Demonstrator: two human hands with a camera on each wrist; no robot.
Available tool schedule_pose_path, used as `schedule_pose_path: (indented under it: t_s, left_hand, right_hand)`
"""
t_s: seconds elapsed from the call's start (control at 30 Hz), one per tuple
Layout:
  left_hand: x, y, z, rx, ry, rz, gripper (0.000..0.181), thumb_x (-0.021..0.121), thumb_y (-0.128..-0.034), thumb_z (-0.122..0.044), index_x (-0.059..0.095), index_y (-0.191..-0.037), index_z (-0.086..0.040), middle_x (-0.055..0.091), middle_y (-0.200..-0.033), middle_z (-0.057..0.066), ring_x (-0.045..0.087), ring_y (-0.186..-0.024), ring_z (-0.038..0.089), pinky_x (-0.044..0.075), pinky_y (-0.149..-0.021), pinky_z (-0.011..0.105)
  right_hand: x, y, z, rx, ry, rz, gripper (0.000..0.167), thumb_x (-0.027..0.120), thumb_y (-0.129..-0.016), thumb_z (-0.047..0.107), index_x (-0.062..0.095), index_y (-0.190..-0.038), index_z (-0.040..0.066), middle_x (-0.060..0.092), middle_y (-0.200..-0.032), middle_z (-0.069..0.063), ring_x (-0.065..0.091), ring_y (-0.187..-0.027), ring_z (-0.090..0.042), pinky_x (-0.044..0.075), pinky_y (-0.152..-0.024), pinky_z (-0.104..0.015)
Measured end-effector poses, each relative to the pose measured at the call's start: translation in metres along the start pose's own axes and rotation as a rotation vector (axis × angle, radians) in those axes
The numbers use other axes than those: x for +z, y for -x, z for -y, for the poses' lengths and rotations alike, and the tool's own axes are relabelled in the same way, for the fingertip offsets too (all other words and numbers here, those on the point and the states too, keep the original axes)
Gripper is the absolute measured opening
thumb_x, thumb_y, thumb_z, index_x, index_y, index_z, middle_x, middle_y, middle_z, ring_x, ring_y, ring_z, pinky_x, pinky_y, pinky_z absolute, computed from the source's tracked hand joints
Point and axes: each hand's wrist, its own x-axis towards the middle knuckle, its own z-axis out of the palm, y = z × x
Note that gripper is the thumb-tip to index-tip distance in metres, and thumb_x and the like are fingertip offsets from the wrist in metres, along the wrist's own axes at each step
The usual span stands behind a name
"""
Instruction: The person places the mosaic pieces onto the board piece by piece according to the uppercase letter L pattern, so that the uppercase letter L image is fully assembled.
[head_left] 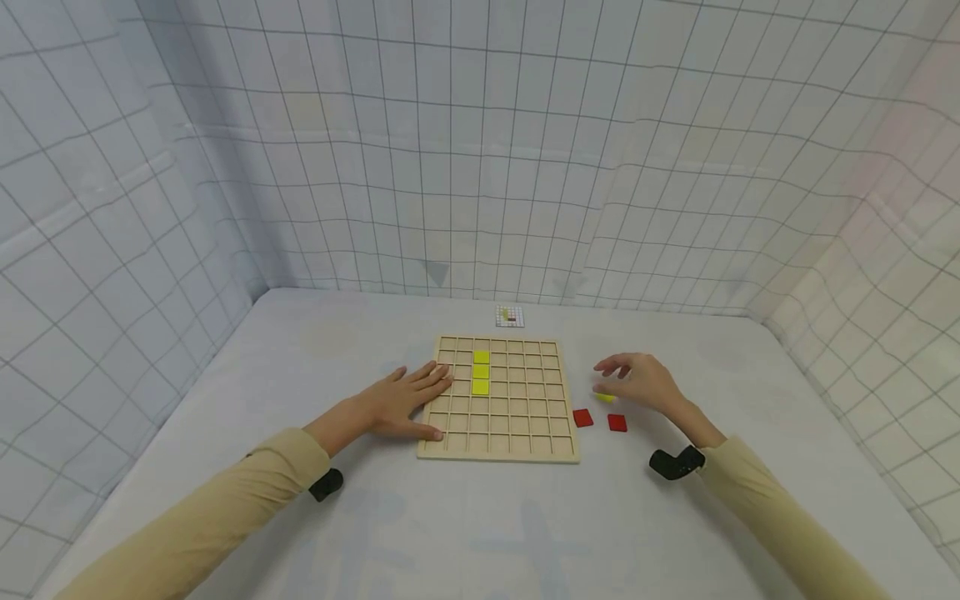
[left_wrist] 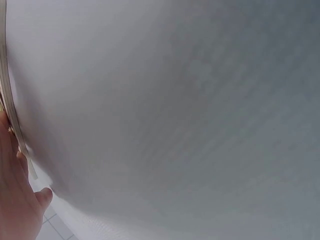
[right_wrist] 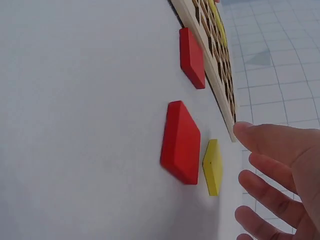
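Yellow tile [head_left: 605,398] lies off the board [head_left: 519,407] at its three o'clock, just by the right hand [head_left: 647,383], thumb and fingers apart, holding nothing; left hand [head_left: 405,404] spreads over the nine o'clock edge; three yellow tiles [head_left: 481,372] sit placed, this one and two red tiles [head_left: 617,422] seemingly left

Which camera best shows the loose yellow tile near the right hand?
The right wrist view: there the loose yellow tile lies large and uncovered beside a red tile. In the head view, the right hand partly hides it, leaving a small patch. The left wrist view does not show it.
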Motion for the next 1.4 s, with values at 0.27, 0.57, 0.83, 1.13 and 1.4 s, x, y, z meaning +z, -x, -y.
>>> schedule_pose_path:
  t_s: [0.27, 0.57, 0.83, 1.13, 1.4]
  left_hand:
    - [-0.003, 0.001, -0.002, -0.010, 0.002, 0.007, 0.091, 0.054, -0.0886, -0.062, 0.017, -0.155, -0.011, 0.009, -0.163, 0.010, 0.007, -0.150, 0.031, 0.012, -0.116, 0.062]
    - [-0.003, 0.001, -0.002, -0.002, 0.000, 0.004, 0.091, 0.054, -0.0888, -0.061, 0.017, -0.155, -0.010, 0.009, -0.163, 0.011, 0.007, -0.150, 0.033, 0.012, -0.115, 0.063]
    - [0.000, 0.000, 0.000, -0.011, 0.004, 0.014, 0.092, 0.053, -0.0884, -0.063, 0.016, -0.155, -0.012, 0.008, -0.163, 0.009, 0.006, -0.151, 0.031, 0.012, -0.116, 0.062]
    - [0.000, 0.000, -0.001, -0.017, 0.007, 0.020, 0.092, 0.053, -0.0881, -0.064, 0.016, -0.155, -0.012, 0.008, -0.163, 0.009, 0.006, -0.151, 0.031, 0.011, -0.116, 0.062]
    - [-0.002, 0.000, -0.002, -0.025, 0.007, 0.019, 0.093, 0.053, -0.0874, -0.065, 0.017, -0.155, -0.013, 0.008, -0.163, 0.008, 0.005, -0.151, 0.030, 0.011, -0.116, 0.062]
  right_hand:
    - [0.001, 0.010, -0.012, 0.035, 0.067, 0.082, 0.037, 0.080, -0.075, 0.035, 0.074, -0.103, 0.011, 0.070, -0.091, -0.004, 0.056, -0.078, -0.015, 0.043, -0.060, -0.025]
    - [0.002, 0.016, -0.014, 0.040, 0.063, 0.064, 0.036, 0.079, -0.077, 0.033, 0.075, -0.102, 0.008, 0.071, -0.092, -0.006, 0.056, -0.072, -0.013, 0.042, -0.056, -0.025]
    - [0.004, 0.017, -0.014, 0.050, 0.060, 0.051, 0.035, 0.077, -0.078, 0.033, 0.075, -0.101, 0.006, 0.071, -0.091, -0.006, 0.054, -0.069, -0.013, 0.041, -0.055, -0.025]
    - [0.008, 0.016, -0.012, 0.048, 0.060, 0.030, 0.031, 0.077, -0.078, 0.029, 0.075, -0.100, 0.008, 0.069, -0.087, -0.004, 0.051, -0.067, -0.013, 0.040, -0.053, -0.025]
    - [0.011, 0.010, -0.001, 0.040, 0.071, -0.020, 0.027, 0.075, -0.079, 0.025, 0.074, -0.101, 0.009, 0.071, -0.094, -0.006, 0.056, -0.076, -0.017, 0.043, -0.058, -0.024]
